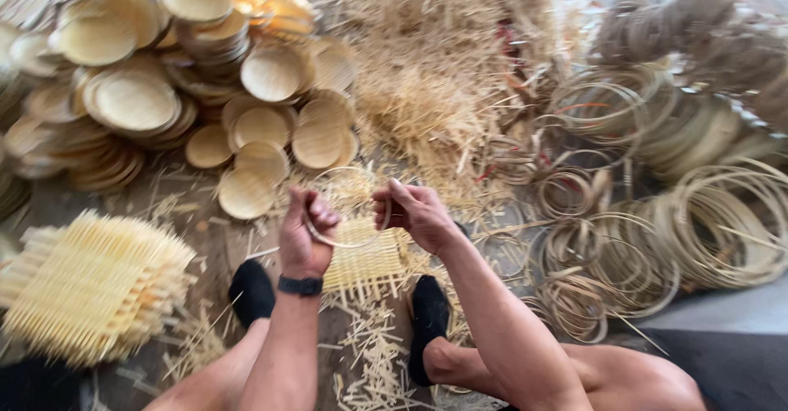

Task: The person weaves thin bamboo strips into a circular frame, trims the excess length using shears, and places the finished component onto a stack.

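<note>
My left hand [303, 232] and my right hand [415, 211] both grip a thin bamboo hoop [349, 243], which curves between them above the floor. Directly under the hoop lies a square woven bamboo mat [367, 263] with loose strip ends, resting between my two feet in black socks [251, 290]. A black band sits on my left wrist.
Stacks of round woven discs [131, 99] fill the upper left. A pile of square woven mats [90, 284] lies at the left. Loose shavings [435, 58] heap at top centre. Coils of bamboo rings [706, 222] crowd the right side.
</note>
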